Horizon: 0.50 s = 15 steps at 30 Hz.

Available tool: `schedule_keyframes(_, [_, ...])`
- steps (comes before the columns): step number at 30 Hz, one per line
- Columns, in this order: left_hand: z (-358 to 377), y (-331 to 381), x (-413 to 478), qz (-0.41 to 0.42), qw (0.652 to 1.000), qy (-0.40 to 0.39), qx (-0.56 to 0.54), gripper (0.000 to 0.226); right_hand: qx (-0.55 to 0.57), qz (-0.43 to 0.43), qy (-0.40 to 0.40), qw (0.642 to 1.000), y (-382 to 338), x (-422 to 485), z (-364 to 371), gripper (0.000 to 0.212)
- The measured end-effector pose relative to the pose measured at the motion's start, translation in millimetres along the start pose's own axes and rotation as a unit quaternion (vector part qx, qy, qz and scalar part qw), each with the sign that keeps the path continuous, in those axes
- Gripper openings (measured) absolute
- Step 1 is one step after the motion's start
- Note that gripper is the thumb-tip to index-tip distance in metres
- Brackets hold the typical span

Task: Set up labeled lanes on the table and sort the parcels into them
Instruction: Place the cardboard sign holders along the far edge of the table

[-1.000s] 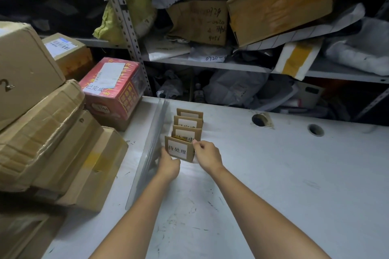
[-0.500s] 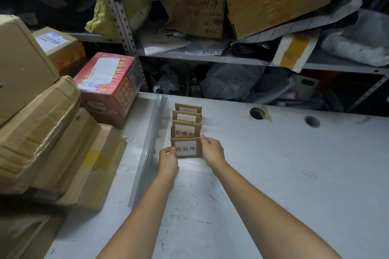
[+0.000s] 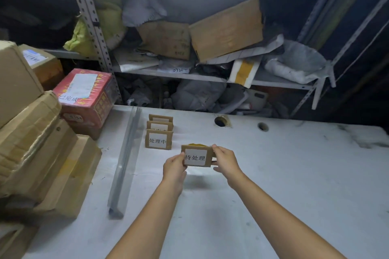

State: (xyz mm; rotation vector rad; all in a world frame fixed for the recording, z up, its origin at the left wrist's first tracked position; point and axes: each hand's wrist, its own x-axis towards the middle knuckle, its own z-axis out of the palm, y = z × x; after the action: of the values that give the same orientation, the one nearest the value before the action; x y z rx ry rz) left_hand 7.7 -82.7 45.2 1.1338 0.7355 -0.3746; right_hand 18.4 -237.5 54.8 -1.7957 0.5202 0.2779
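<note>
The left grip point(image 3: 174, 165) pinches the left edge of the label card point(image 3: 195, 157) reading 待处理, and the right grip point(image 3: 226, 161) pinches its right edge, so both are clasped on the one card. It appears to be raised off the worktop point(image 3: 294, 185), with its shadow lying below it. The card sits just in front and to the right of a row of three other cards point(image 3: 159, 140), which stand one behind another beside the long clear strips point(image 3: 126, 160); the front one reads 处理中. The step in hand looks like placing this card to head its own lane. To do it well, the card should go well apart from the row, on bare worktop to the right, facing the person with the print upright. How it props up at the back is not clear, so both edges are best held until it stands without leaning. The parcels point(image 3: 35, 153) stacked at the left, among them a red box point(image 3: 86, 99), lie unsorted, so each lane should be wide enough for the largest.
</note>
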Motion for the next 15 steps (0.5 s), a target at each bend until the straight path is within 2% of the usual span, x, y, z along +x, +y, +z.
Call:
schedule_keyframes(4, [48.3,-8.2,3.8,-0.001,1.000,-0.017,0.026,0.017,0.005,0.000,0.021,1.000,-0.9,24.9,-41.6,0.034])
schedule_keyframes(11, [132.5,-24.1,48.9,0.008,0.999,0.007,0.044,0.020,-0.002,0.009,0.019,1.000,12.4,110.0,-93.7,0.037])
schedule_keyframes(15, [164.6,-30.0,70.0,0.000,0.998,-0.004,0.067,0.043,-0.011,0.016,0.022,1.000,20.6,150.9,-110.2,0.039])
